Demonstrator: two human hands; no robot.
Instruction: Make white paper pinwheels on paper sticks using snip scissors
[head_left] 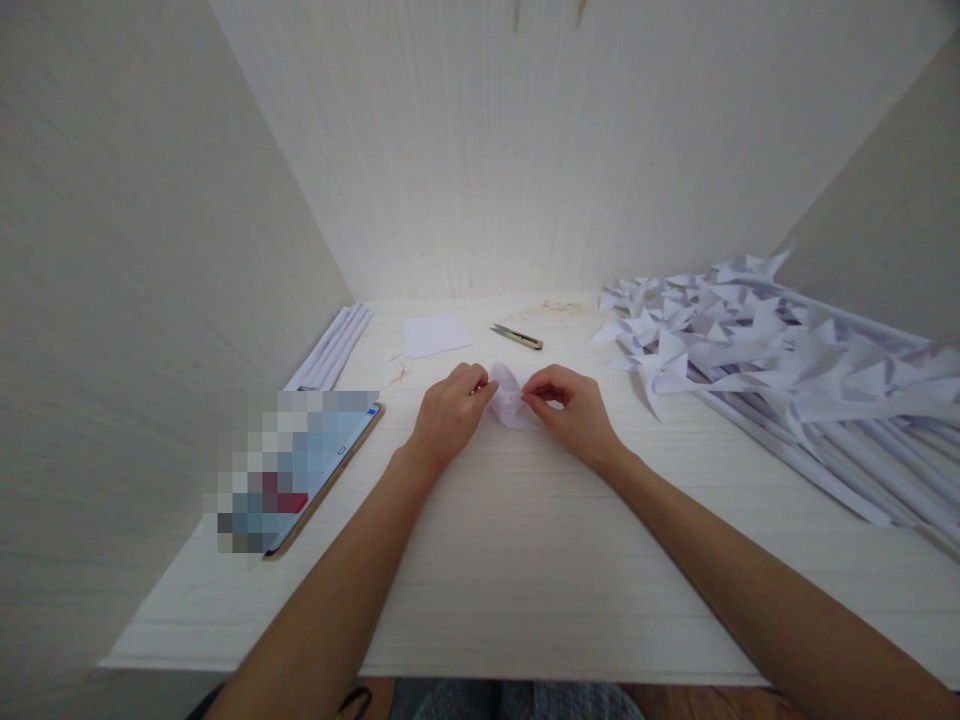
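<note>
At the middle of the white table, the left hand and the right hand meet over one small folded paper piece; each hand pinches one side of it with thumb and fingertips, the left on the left edge, the right on the right edge; the paper lies low on the table surface, between the two hands, and both forearms come in from the near edge.

Just behind the hands there is one small cutter, lying at a slant, and to its left one flat white paper square; both are near the hands but not touching them.

At the left, one tablet lies close to the left table edge, its screen blurred; behind it about four rolled paper tubes lie against the left wall.

At the right, one big heap of folded paper shapes on long paper sticks covers that side; they are too many to count exactly.

The table is closed by walls at the left, back and right; the open room is the bare band between the hands and the near edge.
</note>
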